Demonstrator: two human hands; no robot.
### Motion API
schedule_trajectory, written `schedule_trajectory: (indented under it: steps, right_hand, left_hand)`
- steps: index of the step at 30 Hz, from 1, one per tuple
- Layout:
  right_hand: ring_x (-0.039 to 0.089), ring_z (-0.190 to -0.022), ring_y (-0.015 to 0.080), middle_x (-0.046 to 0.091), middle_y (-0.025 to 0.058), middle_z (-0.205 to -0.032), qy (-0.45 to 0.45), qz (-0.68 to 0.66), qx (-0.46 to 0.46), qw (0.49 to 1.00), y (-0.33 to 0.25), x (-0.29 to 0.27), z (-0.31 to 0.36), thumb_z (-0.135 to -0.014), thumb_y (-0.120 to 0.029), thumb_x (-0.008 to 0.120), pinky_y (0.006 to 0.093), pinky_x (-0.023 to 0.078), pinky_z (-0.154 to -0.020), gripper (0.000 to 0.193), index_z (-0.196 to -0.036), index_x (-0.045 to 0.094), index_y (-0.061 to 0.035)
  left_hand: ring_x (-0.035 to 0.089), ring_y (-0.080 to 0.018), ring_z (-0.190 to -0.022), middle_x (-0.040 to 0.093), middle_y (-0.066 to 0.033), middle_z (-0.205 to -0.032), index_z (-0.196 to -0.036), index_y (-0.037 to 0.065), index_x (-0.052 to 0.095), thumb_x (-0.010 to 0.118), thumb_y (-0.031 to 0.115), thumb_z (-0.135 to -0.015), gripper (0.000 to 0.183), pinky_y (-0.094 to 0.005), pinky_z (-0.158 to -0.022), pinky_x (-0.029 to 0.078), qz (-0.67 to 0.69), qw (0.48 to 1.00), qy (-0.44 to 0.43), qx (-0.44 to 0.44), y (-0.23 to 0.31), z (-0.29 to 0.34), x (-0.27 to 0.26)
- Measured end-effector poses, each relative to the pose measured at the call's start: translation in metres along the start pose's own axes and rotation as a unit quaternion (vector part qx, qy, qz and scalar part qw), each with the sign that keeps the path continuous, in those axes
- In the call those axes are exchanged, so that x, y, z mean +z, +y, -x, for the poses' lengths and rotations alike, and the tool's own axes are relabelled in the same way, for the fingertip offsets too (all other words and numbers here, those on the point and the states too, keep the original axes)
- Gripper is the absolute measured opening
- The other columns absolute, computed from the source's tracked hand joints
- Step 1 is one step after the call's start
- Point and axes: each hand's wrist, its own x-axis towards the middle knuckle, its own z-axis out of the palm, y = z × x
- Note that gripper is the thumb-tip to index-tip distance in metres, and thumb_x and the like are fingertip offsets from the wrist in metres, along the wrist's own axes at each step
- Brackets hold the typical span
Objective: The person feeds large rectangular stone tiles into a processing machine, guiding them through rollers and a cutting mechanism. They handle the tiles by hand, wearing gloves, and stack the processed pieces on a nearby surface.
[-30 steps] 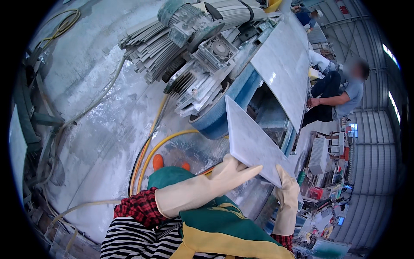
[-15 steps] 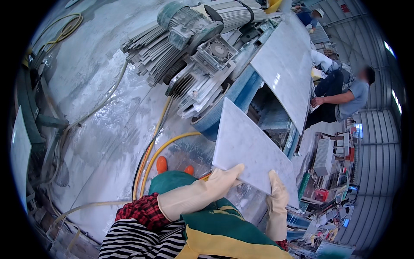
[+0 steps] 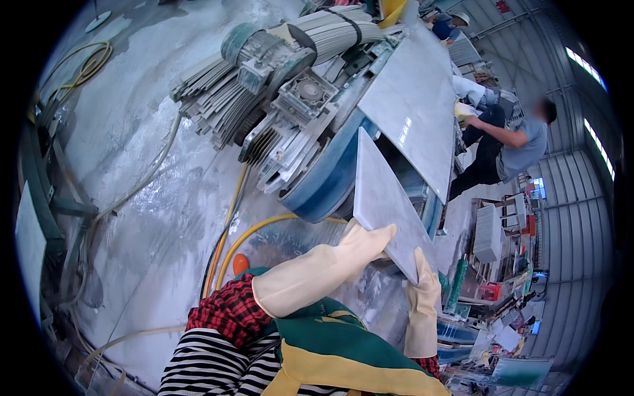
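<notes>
A pale grey-veined stone slab [image 3: 388,203], thin and flat, is held tilted in front of me between both gloved hands. My left hand [image 3: 368,241], in a long cream rubber glove, is closed on the slab's near left edge, thumb on the upper face. On the near right part of the edge my right hand [image 3: 422,280] grips it too, in a matching glove. The fingers beneath the slab are hidden. Just beyond it stands a blue-sided machine table [image 3: 323,188], and a larger polished slab [image 3: 415,109] lies on that.
A motor [image 3: 257,56] and stacked grey strips [image 3: 221,105] sit at the table's near end. Yellow hoses [image 3: 251,228] run over the wet floor by my orange boot [image 3: 241,264]. A person [image 3: 512,142] in a grey shirt works beyond the table. Slabs on racks [image 3: 487,234] stand at right.
The held slab has turned to a steeper, more edge-on tilt, and my left hand has moved slightly right and up. My view has shifted; the co-worker's arm has moved toward something yellow.
</notes>
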Motion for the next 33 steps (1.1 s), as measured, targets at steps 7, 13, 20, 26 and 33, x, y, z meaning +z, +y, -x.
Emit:
schedule_trajectory:
  steps: [7, 13, 20, 26, 33]
  right_hand:
    - [0.070, -0.120, 0.0374, 0.071, 0.0211, -0.133, 0.019, -0.011, 0.023, 0.999, 0.004, -0.001, 0.008, -0.086, 0.003, 0.069, 0.0408, 0.056, -0.104, 0.054, -0.138, 0.067, -0.0088]
    - [0.070, -0.120, 0.0398, 0.071, 0.0228, -0.131, 0.052, -0.017, 0.039, 0.998, -0.007, 0.013, 0.023, -0.086, 0.003, 0.069, 0.0433, 0.055, -0.105, 0.051, -0.136, 0.066, -0.0039]
    - [0.063, -0.127, 0.0491, 0.062, 0.0322, -0.139, 0.081, -0.038, 0.030, 0.996, -0.033, 0.053, 0.046, -0.087, 0.001, 0.069, 0.0502, 0.052, -0.108, 0.057, -0.142, 0.055, 0.0057]
    - [0.057, -0.133, 0.0513, 0.057, 0.0338, -0.144, 0.124, -0.039, 0.010, 0.991, -0.038, 0.076, 0.058, -0.089, 0.002, 0.068, 0.0531, 0.046, -0.115, 0.057, -0.144, 0.052, 0.0090]
    - [0.059, -0.131, 0.0512, 0.060, 0.0324, -0.141, 0.127, -0.045, -0.007, 0.991, -0.034, 0.073, 0.059, -0.089, 0.002, 0.068, 0.0544, 0.048, -0.113, 0.055, -0.142, 0.054, 0.0076]
  left_hand:
    - [0.061, -0.0202, -0.101, 0.065, -0.0122, -0.124, -0.139, 0.001, 0.052, 0.060, 0.035, -0.100, 0.052, -0.0369, -0.084, 0.049, -0.358, 0.923, -0.090, 0.108, 0.009, 0.000, -0.004]
    - [0.063, -0.0203, -0.101, 0.064, -0.0133, -0.126, -0.137, -0.001, 0.054, 0.065, 0.029, -0.098, 0.051, -0.0351, -0.083, 0.053, -0.146, 0.988, 0.012, 0.042, 0.003, 0.015, 0.010]
    - [0.057, -0.0262, -0.125, 0.057, -0.0163, -0.143, -0.151, 0.000, 0.045, 0.066, 0.021, -0.098, 0.061, -0.0425, -0.103, 0.050, -0.151, 0.986, -0.005, 0.065, -0.030, 0.008, -0.032]
    - [0.054, -0.0270, -0.128, 0.054, -0.0151, -0.144, -0.153, 0.001, 0.042, 0.067, 0.023, -0.097, 0.065, -0.0448, -0.104, 0.049, -0.171, 0.977, -0.056, 0.113, -0.051, 0.004, -0.054]
    - [0.051, -0.0279, -0.131, 0.053, -0.0153, -0.145, -0.155, 0.002, 0.039, 0.069, 0.027, -0.096, 0.071, -0.0461, -0.104, 0.049, -0.181, 0.975, -0.054, 0.115, -0.048, 0.011, -0.054]
